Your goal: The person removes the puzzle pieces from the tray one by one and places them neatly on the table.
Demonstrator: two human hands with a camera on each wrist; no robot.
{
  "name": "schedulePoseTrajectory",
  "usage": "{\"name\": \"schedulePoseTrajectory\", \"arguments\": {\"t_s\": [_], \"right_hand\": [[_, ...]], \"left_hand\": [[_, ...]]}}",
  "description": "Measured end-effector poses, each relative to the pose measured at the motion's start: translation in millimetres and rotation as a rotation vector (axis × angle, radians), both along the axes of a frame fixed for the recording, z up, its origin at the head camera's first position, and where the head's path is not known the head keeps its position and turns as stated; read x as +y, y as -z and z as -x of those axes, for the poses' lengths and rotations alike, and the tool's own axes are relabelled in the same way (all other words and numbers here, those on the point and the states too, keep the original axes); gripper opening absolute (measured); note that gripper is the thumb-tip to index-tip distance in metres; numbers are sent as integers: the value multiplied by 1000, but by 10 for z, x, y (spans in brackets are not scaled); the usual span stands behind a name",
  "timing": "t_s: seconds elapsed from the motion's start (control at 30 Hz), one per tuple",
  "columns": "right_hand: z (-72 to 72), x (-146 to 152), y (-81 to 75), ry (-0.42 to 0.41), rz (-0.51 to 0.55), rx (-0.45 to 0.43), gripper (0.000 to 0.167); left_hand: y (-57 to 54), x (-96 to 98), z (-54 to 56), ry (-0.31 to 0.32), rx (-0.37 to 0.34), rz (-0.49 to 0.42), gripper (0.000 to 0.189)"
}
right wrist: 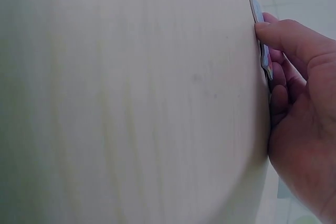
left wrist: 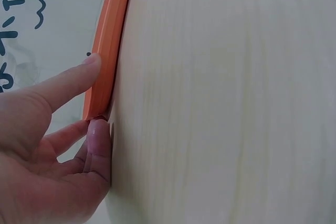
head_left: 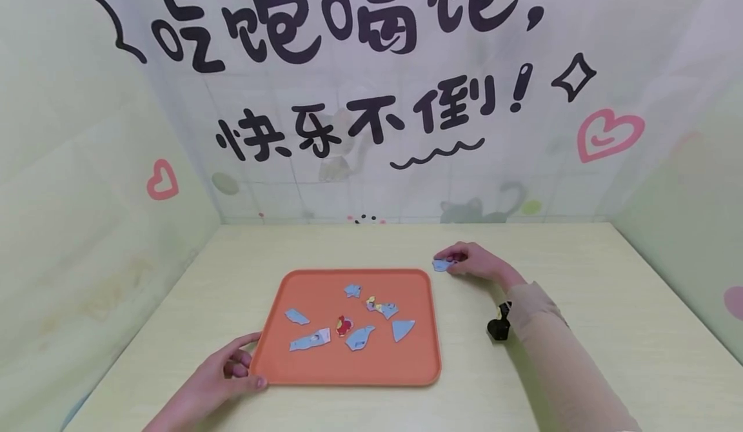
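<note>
Head: L hand (head_left: 226, 367) grips orange tray (head_left: 400, 366), near L corner, pieces (head_left: 360, 338) inside; R hand (head_left: 475, 261) pinches blue piece (head_left: 441, 265) just outside far R corner. L wrist: thumb on rim. R wrist: blue piece close to table (right wrist: 157, 103). Step prob. piece handling; next needs steady pinch.

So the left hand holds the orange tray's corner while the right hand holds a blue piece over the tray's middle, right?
Not quite: the head view shows the right hand holding the blue piece outside the orange tray, by its far right corner.
</note>
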State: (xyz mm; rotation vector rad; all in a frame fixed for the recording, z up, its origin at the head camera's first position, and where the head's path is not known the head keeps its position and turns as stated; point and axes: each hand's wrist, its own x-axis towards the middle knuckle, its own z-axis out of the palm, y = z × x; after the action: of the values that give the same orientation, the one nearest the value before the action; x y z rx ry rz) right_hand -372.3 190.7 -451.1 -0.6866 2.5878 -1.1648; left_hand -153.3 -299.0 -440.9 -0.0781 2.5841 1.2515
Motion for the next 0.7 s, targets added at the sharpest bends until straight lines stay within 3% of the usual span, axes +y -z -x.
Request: {"name": "schedulePoseTrajectory", "arguments": {"t_s": [0.4,0.7], "right_hand": [[10,-5,-10,-15,21,4,36],[21,10,2,-31,32,-3,35]], "left_hand": [[-14,-40,5,34,25,13,83],[-2,-17,15,25,7,18,84]]}}
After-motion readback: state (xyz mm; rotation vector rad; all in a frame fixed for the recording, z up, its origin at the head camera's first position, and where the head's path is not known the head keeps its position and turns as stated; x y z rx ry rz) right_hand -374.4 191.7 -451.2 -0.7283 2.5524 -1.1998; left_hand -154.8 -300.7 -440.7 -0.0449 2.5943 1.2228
